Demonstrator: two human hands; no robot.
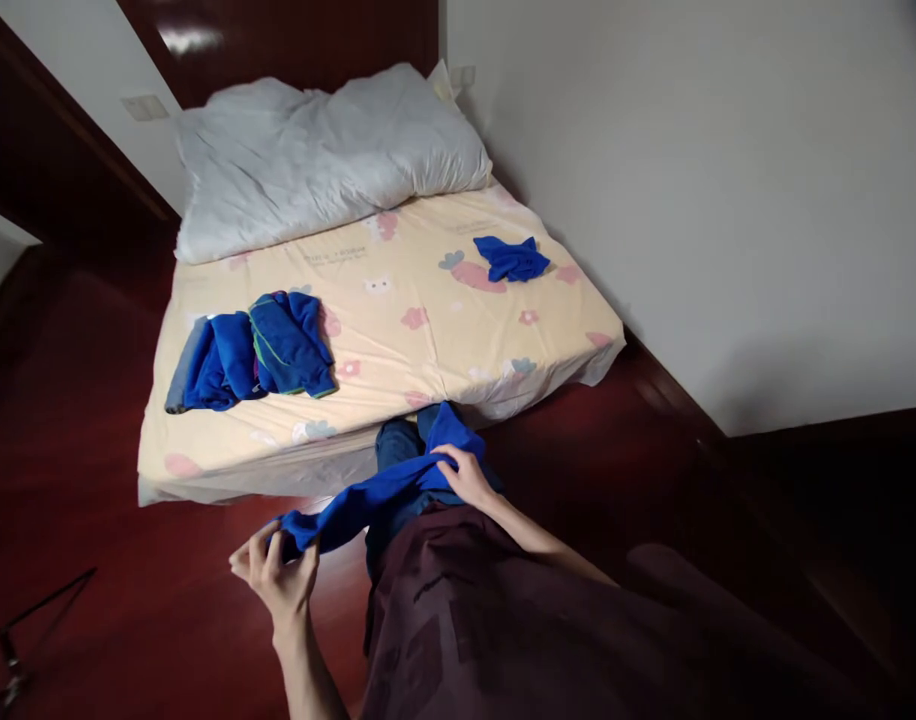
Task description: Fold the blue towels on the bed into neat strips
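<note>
A long blue cloth (360, 503), perhaps a garment, stretches between my two hands in front of my legs. My left hand (278, 570) is closed around its lower left end. At the other end, my right hand (464, 474) grips the cloth with the thumb and fingers, and a loose corner hangs past it. On the bed's left side lies a row of folded blue clothes (229, 358), one with green seams (289, 340). A small crumpled blue cloth (512, 258) rests on the right side of the bed.
The bed (383, 350) has a cream sheet with pink and blue prints. A large pale quilt (330, 150) is bunched at its head. A white wall (698, 200) stands on the right. A black metal stand (12, 655) is on the dark red floor (68, 450) at lower left.
</note>
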